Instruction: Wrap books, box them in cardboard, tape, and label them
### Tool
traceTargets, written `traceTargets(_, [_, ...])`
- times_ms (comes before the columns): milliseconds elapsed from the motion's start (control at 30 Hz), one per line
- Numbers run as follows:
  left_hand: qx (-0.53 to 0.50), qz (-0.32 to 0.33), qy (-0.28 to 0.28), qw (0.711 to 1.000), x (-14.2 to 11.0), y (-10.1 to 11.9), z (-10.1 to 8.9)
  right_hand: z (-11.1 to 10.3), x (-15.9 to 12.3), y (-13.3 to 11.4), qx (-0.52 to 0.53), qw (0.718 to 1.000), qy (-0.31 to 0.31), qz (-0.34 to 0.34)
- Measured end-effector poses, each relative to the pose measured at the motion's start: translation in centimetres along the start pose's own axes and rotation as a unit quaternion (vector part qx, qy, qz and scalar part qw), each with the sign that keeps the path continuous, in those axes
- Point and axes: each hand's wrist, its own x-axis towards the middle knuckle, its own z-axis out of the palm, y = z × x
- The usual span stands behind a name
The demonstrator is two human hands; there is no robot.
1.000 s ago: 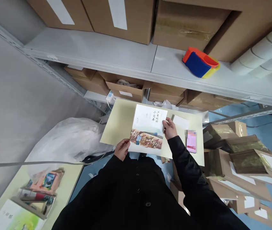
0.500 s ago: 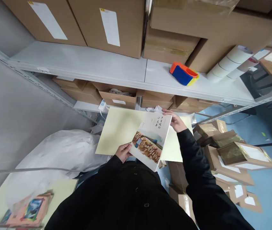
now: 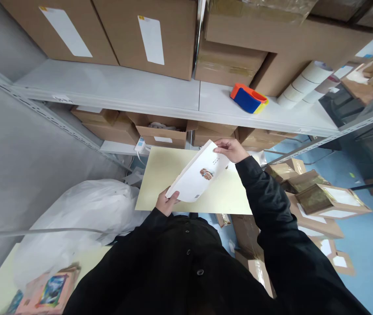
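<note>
White book (image 3: 196, 175) is gripped at both ends: left hand (image 3: 167, 202) pinches the near-left corner, thumb on top; right hand (image 3: 231, 149) closes on the far end. No gap at either grip.

Change: half a second ago the illustrated front cover faced up. Now it's flipped, back side up: small picture (image 3: 207, 174), barcode-like patch (image 3: 197, 196) by the near edge. My read: mid-handling turn, back now open to a look, book not set down.

Under the grip: pale yellow tabletop (image 3: 153, 175); can't tell whether the book touches it. Left of the left hand: plastic bag (image 3: 88, 210). Beyond the right hand: shelf (image 3: 123, 89) with a multicolour band (image 3: 248, 99). Right of the right sleeve: stacked cartons (image 3: 329, 201).
</note>
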Motion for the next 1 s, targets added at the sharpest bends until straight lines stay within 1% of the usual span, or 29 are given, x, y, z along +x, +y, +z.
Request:
traceTargets(33, [-0.018, -0.015, 0.014, 1.000, 0.1, -0.1, -0.1, -0.3, 0.0, 0.0, 0.006, 1.000, 0.000, 0.007])
traceTargets(100, [-0.065, -0.048, 0.016, 0.997, 0.3, -0.3, -0.4, -1.2, -0.4, 0.2, 0.011, 0.998, -0.034, 0.049])
traceTargets(167, [-0.109, -0.073, 0.002, 0.991, 0.5, -0.3, -0.7, -2.4, -1.1, 0.8, 0.014, 0.991, -0.083, 0.102])
traceTargets(200, [-0.126, -0.080, -0.009, 0.989, 0.6, -0.3, -0.8, -2.9, -1.5, 1.2, 0.020, 0.988, -0.096, 0.117])
traceTargets(233, [-0.140, -0.081, -0.020, 0.987, 0.7, -0.1, -0.8, -3.2, -1.8, 1.6, 0.030, 0.988, -0.094, 0.118])
traceTargets(267, [-0.152, -0.075, -0.029, 0.985, 0.8, 0.1, -0.9, -3.4, -2.1, 2.0, 0.046, 0.990, -0.076, 0.107])
traceTargets(333, [-0.166, -0.051, -0.034, 0.984, 1.1, 0.5, -0.9, -3.4, -2.3, 2.7, 0.085, 0.993, -0.018, 0.076])
traceTargets(433, [-0.137, -0.026, -0.016, 0.990, 1.5, 0.8, -1.0, -3.0, -2.2, 3.5, 0.121, 0.990, 0.045, 0.062])
traceTargets(533, [-0.094, -0.038, -0.010, 0.995, 1.7, 0.4, -1.0, -2.8, -2.0, 4.2, 0.097, 0.990, 0.085, 0.049])
traceTargets(633, [-0.080, -0.062, -0.033, 0.994, 1.6, 0.0, -0.9, -2.8, -1.8, 5.0, 0.068, 0.990, 0.119, 0.031])
traceTargets(700, [-0.065, -0.075, -0.049, 0.994, 1.4, -0.3, -0.7, -2.8, -1.7, 5.5, 0.066, 0.988, 0.135, 0.022])
traceTargets(767, [-0.049, -0.083, -0.052, 0.994, 1.3, -0.6, -0.4, -2.6, -1.6, 5.9, 0.069, 0.987, 0.144, 0.019])
traceTargets(867, [-0.043, -0.088, -0.036, 0.995, 1.2, -1.1, -0.2, -2.3, -1.5, 6.2, 0.071, 0.987, 0.140, 0.027])
traceTargets(1000, [-0.065, -0.091, -0.024, 0.993, 1.3, -1.7, -0.3, -2.3, -1.4, 6.4, 0.089, 0.987, 0.130, 0.041])
